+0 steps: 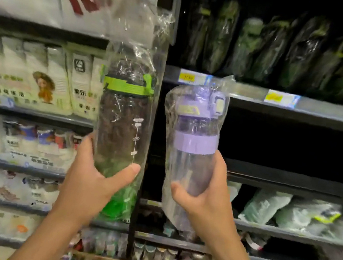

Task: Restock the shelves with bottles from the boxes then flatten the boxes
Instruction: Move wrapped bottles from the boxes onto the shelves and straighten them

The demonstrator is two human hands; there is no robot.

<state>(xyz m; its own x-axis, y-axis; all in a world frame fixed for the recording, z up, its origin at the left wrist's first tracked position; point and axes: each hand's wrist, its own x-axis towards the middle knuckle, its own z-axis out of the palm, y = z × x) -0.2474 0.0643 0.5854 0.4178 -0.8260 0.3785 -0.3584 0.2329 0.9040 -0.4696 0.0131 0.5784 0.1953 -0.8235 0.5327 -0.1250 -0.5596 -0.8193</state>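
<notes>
The left hand (90, 186) grips a green-lidded dark bottle (122, 121) near its base and the right hand (206, 201) grips a purple bottle (193, 142) likewise. Both are bagged in clear plastic and held before the shelves (252, 91), long axes upright, lids up. White graduation marks (136, 137) climb the dark bottle; the purple lid's logo (188, 109) and the yellow price tags (281, 98) are too blurred to read.

To the right, the upper shelf (251, 93) carries a row of dark wrapped bottles (270, 48), leaning, with yellow price labels (281, 98) on its front edge. The lower shelf (284, 234) holds pale wrapped bottles (267, 205) lying on their sides. The left shelf (28, 111) bears upright white packets (39, 76).
</notes>
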